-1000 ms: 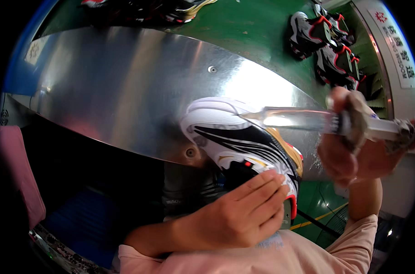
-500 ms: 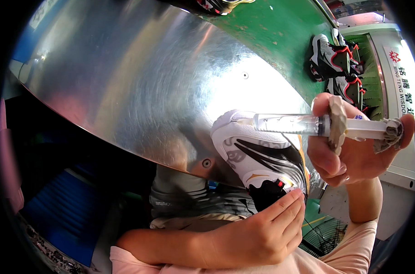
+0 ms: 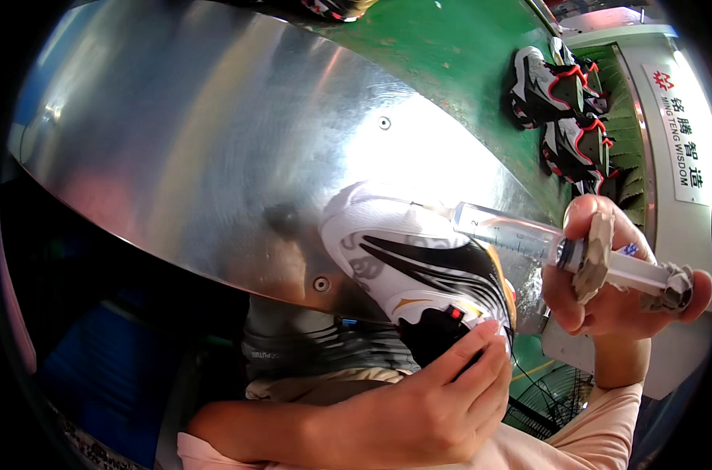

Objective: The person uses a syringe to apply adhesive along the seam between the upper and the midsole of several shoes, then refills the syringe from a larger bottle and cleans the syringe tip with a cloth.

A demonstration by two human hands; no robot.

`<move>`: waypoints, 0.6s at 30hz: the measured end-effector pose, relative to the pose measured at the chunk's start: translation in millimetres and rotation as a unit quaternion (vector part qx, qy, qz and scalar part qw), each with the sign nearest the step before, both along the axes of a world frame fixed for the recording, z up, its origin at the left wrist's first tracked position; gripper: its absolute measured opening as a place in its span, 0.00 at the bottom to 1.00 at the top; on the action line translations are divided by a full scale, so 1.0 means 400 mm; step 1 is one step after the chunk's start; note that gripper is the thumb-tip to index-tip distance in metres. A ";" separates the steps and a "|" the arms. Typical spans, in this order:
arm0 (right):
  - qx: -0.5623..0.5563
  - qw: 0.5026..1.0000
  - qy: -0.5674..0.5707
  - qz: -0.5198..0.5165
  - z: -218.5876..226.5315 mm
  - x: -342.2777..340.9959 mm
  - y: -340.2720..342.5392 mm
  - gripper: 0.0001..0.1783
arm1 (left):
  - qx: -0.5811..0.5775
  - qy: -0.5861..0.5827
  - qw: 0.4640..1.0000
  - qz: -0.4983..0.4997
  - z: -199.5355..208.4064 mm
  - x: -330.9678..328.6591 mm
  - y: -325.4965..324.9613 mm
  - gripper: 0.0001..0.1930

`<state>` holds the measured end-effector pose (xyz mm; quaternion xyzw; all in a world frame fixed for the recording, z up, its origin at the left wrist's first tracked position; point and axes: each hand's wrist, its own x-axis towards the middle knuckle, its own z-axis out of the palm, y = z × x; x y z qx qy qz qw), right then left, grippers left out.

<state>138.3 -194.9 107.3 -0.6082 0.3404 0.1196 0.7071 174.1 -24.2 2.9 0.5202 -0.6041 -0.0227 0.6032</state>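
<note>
My left hand (image 3: 458,392) grips a white sports shoe (image 3: 407,258) with black streaks and an orange-gold edge, its fingers closed at the collar by the black opening. The shoe is tilted on its side, toe pointing away to the upper left, over the metal tabletop's near edge. In my right hand (image 3: 606,270) is a clear syringe (image 3: 509,233) with a thin needle, its finger flange and plunger end wrapped in pale, lumpy padding. Its needle lies along the seam between upper and sole on the shoe's far side; exact contact is too bright to tell.
A shiny metal tabletop (image 3: 215,141) with screws spreads ahead. Beyond it, several black, white and red shoes (image 3: 548,86) stand on a green surface (image 3: 426,55) before a white machine (image 3: 665,235) with green strips. A fan (image 3: 552,395) stands low at right.
The view has shifted, so most things sit further left. My right hand has lowered and tilted the syringe, and its needle has moved along the sole edge away from the toe.
</note>
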 end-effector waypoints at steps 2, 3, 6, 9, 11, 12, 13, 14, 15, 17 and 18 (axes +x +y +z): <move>0.024 0.998 -0.046 -0.043 -0.001 -0.037 0.009 0.48 | -0.003 0.001 1.000 -0.003 0.003 0.009 -0.002 0.11; 0.034 0.996 -0.058 -0.063 -0.002 -0.048 0.011 0.50 | -0.005 0.001 1.000 -0.003 0.005 0.014 -0.002 0.11; 0.036 0.993 -0.070 -0.089 -0.004 -0.074 0.019 0.52 | -0.003 -0.001 1.000 -0.009 0.006 0.024 -0.003 0.10; 0.038 0.990 -0.103 -0.090 -0.013 -0.095 0.024 0.54 | 0.000 0.003 1.000 -0.010 0.007 0.027 -0.001 0.10; 0.051 0.986 -0.127 -0.094 -0.029 -0.110 0.022 0.56 | 0.003 0.004 1.000 -0.008 0.006 0.024 -0.002 0.10; 0.061 0.984 -0.136 -0.098 -0.038 -0.118 0.020 0.58 | 0.005 0.006 1.000 -0.009 0.006 0.024 -0.002 0.10; 0.069 0.982 -0.145 -0.102 -0.045 -0.128 0.019 0.60 | 0.010 0.007 1.000 -0.010 0.008 0.021 -0.001 0.10; 0.077 0.979 -0.154 -0.106 -0.052 -0.137 0.018 0.62 | 0.009 0.009 1.000 -0.010 0.006 0.021 0.000 0.10; 0.085 0.977 -0.163 -0.110 -0.060 -0.145 0.017 0.64 | 0.006 0.010 1.000 -0.010 0.005 0.023 0.001 0.10; 0.101 0.972 -0.184 -0.107 -0.072 -0.161 0.017 0.66 | 0.000 0.012 1.000 -0.012 0.000 0.021 0.008 0.09; 0.108 0.969 -0.196 -0.101 -0.079 -0.167 0.017 0.66 | 0.001 0.012 1.000 -0.014 -0.002 0.022 0.010 0.09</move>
